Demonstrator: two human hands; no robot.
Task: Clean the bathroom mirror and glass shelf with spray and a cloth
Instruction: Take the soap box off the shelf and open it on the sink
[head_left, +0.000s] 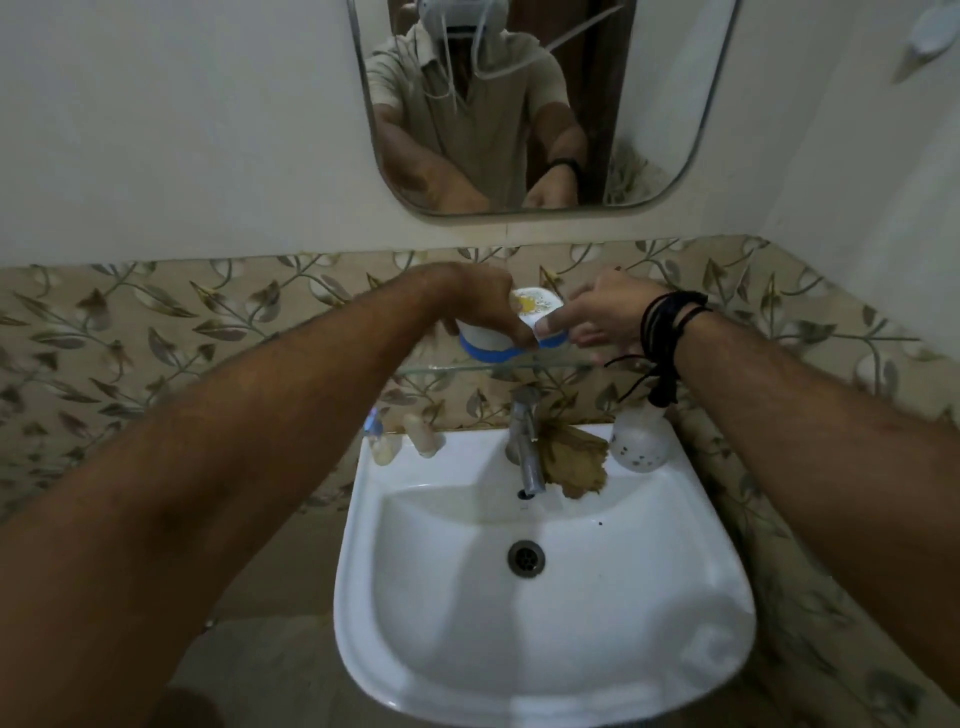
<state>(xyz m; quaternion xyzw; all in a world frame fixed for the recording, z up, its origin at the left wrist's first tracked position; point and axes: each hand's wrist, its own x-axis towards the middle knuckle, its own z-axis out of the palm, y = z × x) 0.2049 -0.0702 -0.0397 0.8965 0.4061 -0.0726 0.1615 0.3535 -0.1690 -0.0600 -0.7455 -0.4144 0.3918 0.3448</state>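
You are holding a white tub with a blue band (511, 332) just above the middle of the glass shelf (415, 370), with both hands on it. Your left hand (475, 301) is wrapping over its left side, fingers curled around the wall; your right hand (597, 312) is pinching its right side, thumb pressed on the front. Whether the tub is touching the glass or sitting a little clear of it is not something the view is settling.

By my reading, you are clearing the shelf so it can be wiped, and the cleaning itself is not yet showing. The next move is calling for a steady two-handed carry off the shelf to a spot that leaves the glass bare, probably the sink rim, while minding the tap (524, 441) directly below.

The task's tools are both resting on the back rim of the sink (675, 545): one brown cloth (576, 462) lying crumpled just right of the tap, and one white spray bottle (641, 439) at the back right corner, touching or nearly touching the cloth.

Counting the rest: one mirror (519, 104) on the wall above the shelf, one tub, one tap, and about three small toiletry items (405, 439) clustering at the back left corner of the sink, too blurred to name.
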